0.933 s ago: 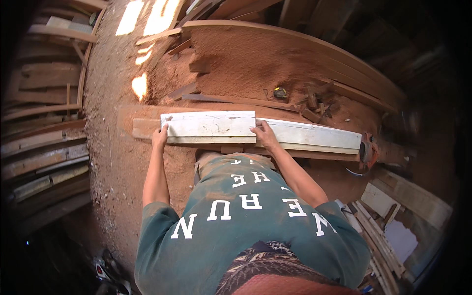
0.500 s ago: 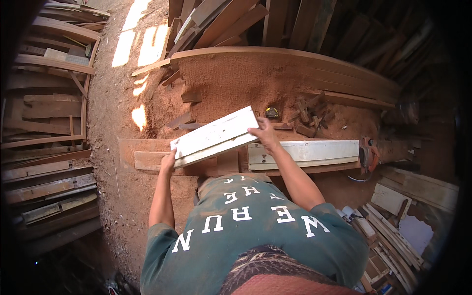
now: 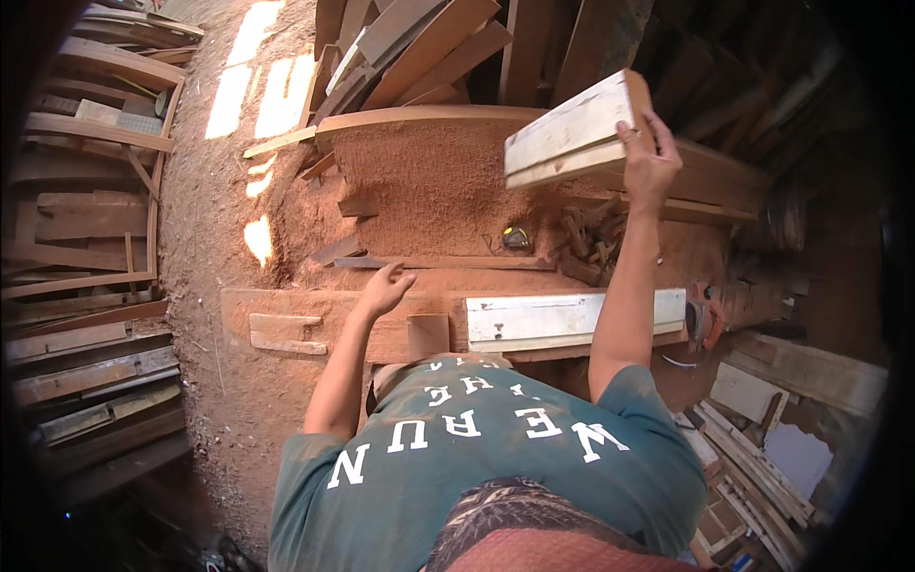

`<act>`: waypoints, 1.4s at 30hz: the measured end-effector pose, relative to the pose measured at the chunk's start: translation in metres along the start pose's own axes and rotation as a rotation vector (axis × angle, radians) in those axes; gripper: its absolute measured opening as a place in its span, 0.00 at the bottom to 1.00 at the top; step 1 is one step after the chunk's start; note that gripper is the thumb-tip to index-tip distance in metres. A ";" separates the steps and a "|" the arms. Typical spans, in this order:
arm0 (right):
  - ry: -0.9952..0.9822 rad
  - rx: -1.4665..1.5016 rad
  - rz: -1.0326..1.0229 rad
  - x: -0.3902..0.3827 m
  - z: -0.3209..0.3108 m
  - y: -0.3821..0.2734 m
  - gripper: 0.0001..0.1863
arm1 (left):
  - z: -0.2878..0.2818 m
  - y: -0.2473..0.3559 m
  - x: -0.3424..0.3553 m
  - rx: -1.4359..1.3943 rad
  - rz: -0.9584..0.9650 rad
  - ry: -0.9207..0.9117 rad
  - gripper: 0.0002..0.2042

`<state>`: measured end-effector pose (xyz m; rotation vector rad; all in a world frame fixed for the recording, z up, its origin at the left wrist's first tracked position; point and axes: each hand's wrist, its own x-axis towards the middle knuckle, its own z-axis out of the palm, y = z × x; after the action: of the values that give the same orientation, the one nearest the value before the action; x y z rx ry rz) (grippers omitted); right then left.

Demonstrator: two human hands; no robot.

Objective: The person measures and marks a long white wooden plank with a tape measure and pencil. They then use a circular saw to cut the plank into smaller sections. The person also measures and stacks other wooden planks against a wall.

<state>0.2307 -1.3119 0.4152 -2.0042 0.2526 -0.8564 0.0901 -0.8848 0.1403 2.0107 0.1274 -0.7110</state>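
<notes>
Here, over sawdust [image 3: 429, 181] before dim, seemingly leaning planks [image 3: 604, 43], right fingers [image 3: 662, 135] pinch a board [image 3: 569, 132], left fingers [image 3: 402, 283] spread.

Bright patches of sunlight [image 3: 284, 100] lie on the dusty brown floor [image 3: 198, 334]; stacked timber [image 3: 105, 377] lines the left, tilted planks [image 3: 434, 52] crowd the shadowy back.

Sunlit patches [image 3: 287, 95] glare white on the floor [image 3: 198, 248]; fisheye edges are dark.
</notes>
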 end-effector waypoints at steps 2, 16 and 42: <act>0.106 0.033 -0.072 0.031 0.002 0.019 0.25 | -0.008 -0.019 -0.016 0.031 -0.082 0.019 0.37; -0.288 -0.118 -0.009 0.179 0.201 0.108 0.49 | 0.014 -0.087 -0.090 -0.078 -0.343 0.202 0.32; -0.024 0.573 0.712 0.251 0.304 0.312 0.44 | 0.080 -0.134 -0.292 -0.194 -1.029 0.478 0.29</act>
<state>0.6630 -1.4048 0.1761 -1.2475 0.5889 -0.3791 -0.2346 -0.8230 0.1634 1.8034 1.5220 -0.7546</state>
